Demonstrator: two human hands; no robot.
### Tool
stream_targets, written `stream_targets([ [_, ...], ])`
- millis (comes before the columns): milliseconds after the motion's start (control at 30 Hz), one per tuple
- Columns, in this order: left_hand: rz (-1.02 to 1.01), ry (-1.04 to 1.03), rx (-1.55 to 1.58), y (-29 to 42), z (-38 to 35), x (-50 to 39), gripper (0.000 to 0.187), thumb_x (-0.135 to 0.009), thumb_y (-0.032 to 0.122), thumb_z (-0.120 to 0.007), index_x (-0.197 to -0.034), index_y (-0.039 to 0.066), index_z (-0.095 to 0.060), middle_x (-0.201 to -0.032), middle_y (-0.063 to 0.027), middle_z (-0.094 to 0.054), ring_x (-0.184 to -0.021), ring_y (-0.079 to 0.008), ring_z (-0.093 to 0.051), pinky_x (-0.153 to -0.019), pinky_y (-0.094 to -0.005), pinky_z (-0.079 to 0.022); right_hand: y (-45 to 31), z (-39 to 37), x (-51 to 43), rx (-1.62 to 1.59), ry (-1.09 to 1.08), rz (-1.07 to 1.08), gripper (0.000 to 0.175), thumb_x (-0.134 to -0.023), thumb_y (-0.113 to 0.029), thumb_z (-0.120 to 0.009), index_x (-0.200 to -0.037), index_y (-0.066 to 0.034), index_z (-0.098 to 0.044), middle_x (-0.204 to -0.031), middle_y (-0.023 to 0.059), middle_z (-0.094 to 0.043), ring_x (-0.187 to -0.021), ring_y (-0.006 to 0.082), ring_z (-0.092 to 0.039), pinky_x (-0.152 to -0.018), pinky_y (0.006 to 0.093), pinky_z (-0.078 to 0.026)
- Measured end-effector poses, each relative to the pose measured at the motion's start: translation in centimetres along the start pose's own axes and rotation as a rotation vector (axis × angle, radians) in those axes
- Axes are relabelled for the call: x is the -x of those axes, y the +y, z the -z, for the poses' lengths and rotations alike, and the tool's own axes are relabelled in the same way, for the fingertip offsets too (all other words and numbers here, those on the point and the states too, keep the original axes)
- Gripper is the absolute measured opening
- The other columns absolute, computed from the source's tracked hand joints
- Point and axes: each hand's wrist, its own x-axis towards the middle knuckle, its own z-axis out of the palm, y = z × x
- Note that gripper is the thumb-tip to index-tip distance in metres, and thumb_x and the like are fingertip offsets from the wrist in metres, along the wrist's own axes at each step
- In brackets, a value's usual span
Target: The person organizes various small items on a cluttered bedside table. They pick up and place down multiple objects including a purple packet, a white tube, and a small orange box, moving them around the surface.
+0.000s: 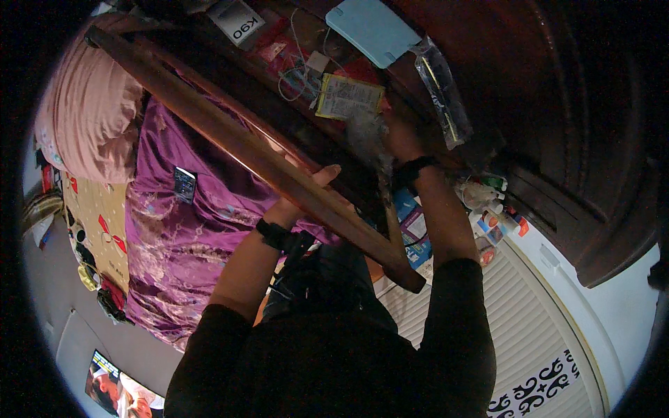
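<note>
A long reddish-brown wooden panel [209, 128], perhaps a lid, slants across the view from upper left to lower right. My left hand [300, 196] grips its edge, with the thumb over the top and the other fingers partly hidden. Beyond it, my right hand [402, 138] reaches into a dark wooden compartment. A greyish, blurred, filmy thing [366, 130] lies against that hand; whether the fingers close on it is unclear. Just past it is a yellow-edged packet [350, 96] bearing print. White cables [292, 86] and a small white block [318, 61] are beside the packet.
A light blue plastic case [371, 31], a clear-wrapped strip [441, 96] and a printed box [236, 22] lie farther back. To the left, a phone [185, 185] rests on purple satin bedding [172, 251]. Small bottles [483, 196] stand right of my right forearm.
</note>
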Motion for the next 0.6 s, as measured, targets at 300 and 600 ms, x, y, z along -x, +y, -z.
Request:
stream_targets([
  [300, -0.278, 0.066, -0.377, 1.8, -2.4, 2.2, 0.076, -0.073, 0.029, -0.08, -0.125, 0.005, -0.03, -0.12, -0.0169, -0.043, -0.096, -0.0319, -0.052, -0.073, -0.044, -0.052, 1.0, 0.8, -4.5, -1.148, 0.052, -0.495, 0.061, -0.089, -0.04, -0.06, -0.137, -0.0078, -0.043, -0.13, 0.0074, -0.051, -0.114, 0.0267, -0.051, -0.093, 0.0414, -0.045],
  [600, -0.382, 0.23, -0.652, 1.6, -2.5, 1.9, 0.071, -0.071, 0.043, -0.08, -0.115, 0.003, -0.042, -0.11, -0.0108, -0.047, -0.097, -0.0281, -0.048, -0.083, -0.0399, -0.046, -0.9, 0.9, -5.0, -1.347, 0.051, -0.799, 0.051, -0.096, -0.041, -0.05, -0.136, -0.0097, -0.042, -0.127, 0.0075, -0.052, -0.105, 0.0267, -0.054, -0.087, 0.043, -0.048],
])
